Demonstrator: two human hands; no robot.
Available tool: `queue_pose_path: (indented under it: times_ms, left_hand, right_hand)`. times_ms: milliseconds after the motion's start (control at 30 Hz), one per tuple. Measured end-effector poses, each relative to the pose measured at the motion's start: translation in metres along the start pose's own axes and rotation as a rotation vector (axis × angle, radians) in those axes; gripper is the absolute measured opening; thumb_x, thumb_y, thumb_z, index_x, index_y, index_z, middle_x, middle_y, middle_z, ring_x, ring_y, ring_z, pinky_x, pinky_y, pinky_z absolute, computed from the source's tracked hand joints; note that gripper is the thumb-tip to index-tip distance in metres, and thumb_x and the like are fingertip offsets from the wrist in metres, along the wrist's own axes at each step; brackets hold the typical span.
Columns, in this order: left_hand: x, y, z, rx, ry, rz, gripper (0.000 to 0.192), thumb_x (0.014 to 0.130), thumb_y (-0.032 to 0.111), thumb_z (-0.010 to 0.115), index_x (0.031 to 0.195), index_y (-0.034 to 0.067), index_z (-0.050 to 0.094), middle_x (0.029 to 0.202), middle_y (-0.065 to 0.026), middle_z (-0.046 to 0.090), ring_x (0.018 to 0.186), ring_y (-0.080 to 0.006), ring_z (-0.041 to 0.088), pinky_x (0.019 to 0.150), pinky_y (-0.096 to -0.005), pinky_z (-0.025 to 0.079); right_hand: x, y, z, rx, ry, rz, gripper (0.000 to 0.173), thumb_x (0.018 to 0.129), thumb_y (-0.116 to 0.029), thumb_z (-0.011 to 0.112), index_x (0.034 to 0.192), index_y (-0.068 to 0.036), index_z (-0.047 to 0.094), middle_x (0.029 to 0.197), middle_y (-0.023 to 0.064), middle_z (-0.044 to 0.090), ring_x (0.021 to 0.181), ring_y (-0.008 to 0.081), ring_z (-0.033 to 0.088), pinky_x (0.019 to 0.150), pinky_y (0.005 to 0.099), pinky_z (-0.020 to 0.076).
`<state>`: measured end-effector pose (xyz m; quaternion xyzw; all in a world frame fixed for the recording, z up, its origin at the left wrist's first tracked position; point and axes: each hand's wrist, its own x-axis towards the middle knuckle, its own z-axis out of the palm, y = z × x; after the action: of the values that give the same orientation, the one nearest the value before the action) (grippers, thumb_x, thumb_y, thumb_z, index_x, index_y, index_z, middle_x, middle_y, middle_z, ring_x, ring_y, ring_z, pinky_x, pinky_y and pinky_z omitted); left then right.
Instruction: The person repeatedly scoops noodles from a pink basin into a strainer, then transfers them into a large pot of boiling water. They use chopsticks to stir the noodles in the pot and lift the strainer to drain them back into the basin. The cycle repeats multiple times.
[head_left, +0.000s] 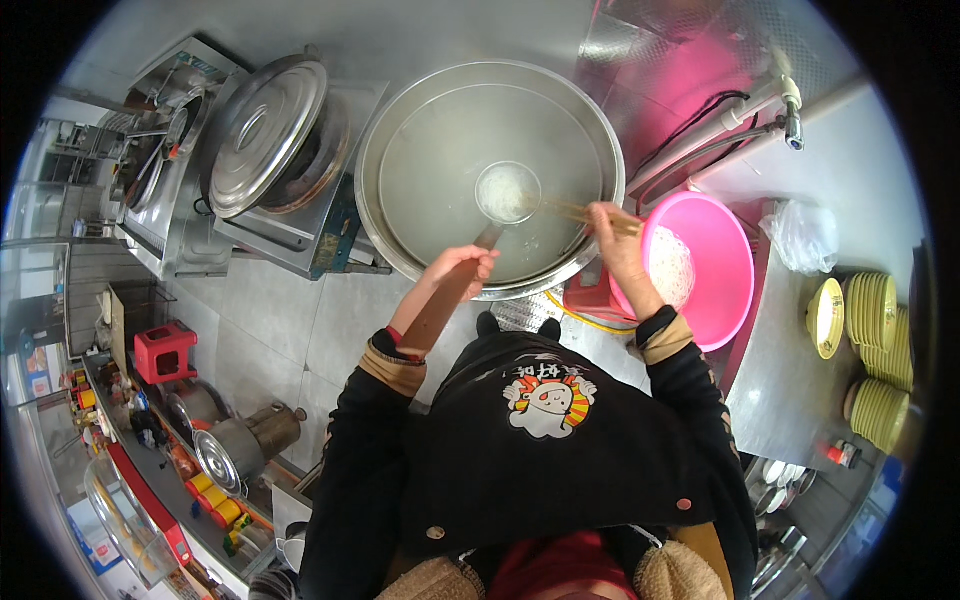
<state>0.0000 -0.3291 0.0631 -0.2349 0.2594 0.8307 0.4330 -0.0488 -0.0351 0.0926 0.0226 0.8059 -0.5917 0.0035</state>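
Observation:
A large round metal pot (420, 127) of cloudy liquid stands before me. My left hand (469, 271) is closed around the wooden handle (439, 307) of a round strainer (508, 193), whose bowl is over the pot and contains white noodles (502, 187). From the right, my right hand (615, 240) holds long wooden chopsticks (562, 210), their tips at the strainer's bowl. Just beyond that wrist, a pink plastic basin (720, 262) holds a heap of white noodles (670, 266), beside the pot's right edge.
A stove with a large metal lid (262, 139) stands left of the pot. A tap (793, 131) and pipes run along the wall at upper right. On the right metal counter (780, 382) are stacked yellow bowls (874, 315) and a plastic bag (804, 234). A red stool (165, 352) is at left.

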Motion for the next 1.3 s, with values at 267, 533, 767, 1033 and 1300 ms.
queue_pose_path:
  times_ms: [267, 533, 767, 1033, 1300]
  left_hand:
    - [0.001, 0.001, 0.01, 0.07, 0.017, 0.006, 0.03, 0.092, 0.015, 0.05, 0.116, -0.002, 0.048, 0.072, 0.0026, 0.053, 0.055, -0.0043, 0.049, 0.041, -0.0176, 0.035]
    - [-0.001, 0.003, 0.005, 0.093, 0.001, 0.012, 0.03, 0.09, 0.014, 0.052, 0.116, -0.002, 0.047, 0.072, 0.0015, 0.053, 0.055, -0.0052, 0.049, 0.039, -0.0174, 0.033]
    - [0.007, 0.005, -0.004, 0.078, 0.052, 0.072, 0.034, 0.089, 0.013, 0.052, 0.118, -0.005, 0.045, 0.071, 0.0009, 0.053, 0.057, -0.005, 0.049, 0.041, -0.0171, 0.034]
    - [0.001, 0.003, -0.003, 0.109, 0.013, 0.062, 0.038, 0.089, 0.014, 0.053, 0.12, -0.005, 0.042, 0.071, -0.0003, 0.052, 0.056, -0.0056, 0.049, 0.04, -0.0181, 0.033]
    - [0.001, 0.013, 0.003, 0.014, 0.018, -0.052, 0.037, 0.089, 0.014, 0.052, 0.121, -0.003, 0.042, 0.072, 0.0016, 0.054, 0.056, -0.0065, 0.052, 0.041, -0.0188, 0.036]
  right_hand:
    - [-0.004, 0.005, -0.002, 0.101, 0.052, -0.107, 0.02, 0.093, -0.015, 0.058, 0.088, 0.003, 0.066, 0.076, 0.0045, 0.065, 0.061, 0.0101, 0.06, 0.058, 0.0237, 0.0486]
    - [-0.008, -0.052, -0.034, 0.166, 0.031, -0.236, 0.023, 0.095, -0.018, 0.056, 0.091, 0.003, 0.065, 0.076, 0.006, 0.063, 0.061, 0.0112, 0.059, 0.057, 0.0241, 0.0508]
    - [-0.01, -0.012, 0.009, -0.094, -0.004, -0.26, 0.013, 0.091, -0.014, 0.063, 0.089, -0.002, 0.068, 0.074, 0.0001, 0.064, 0.064, 0.008, 0.056, 0.057, 0.0233, 0.0453]
    - [-0.011, -0.012, 0.003, 0.144, 0.14, -0.27, 0.024, 0.095, -0.02, 0.056, 0.093, 0.002, 0.066, 0.077, 0.0061, 0.067, 0.065, 0.0127, 0.062, 0.06, 0.0257, 0.0516]
    - [-0.016, 0.001, 0.009, 0.22, 0.186, -0.214, 0.017, 0.091, -0.014, 0.061, 0.09, 0.002, 0.066, 0.073, 0.0031, 0.063, 0.061, 0.0097, 0.06, 0.054, 0.0241, 0.0471]
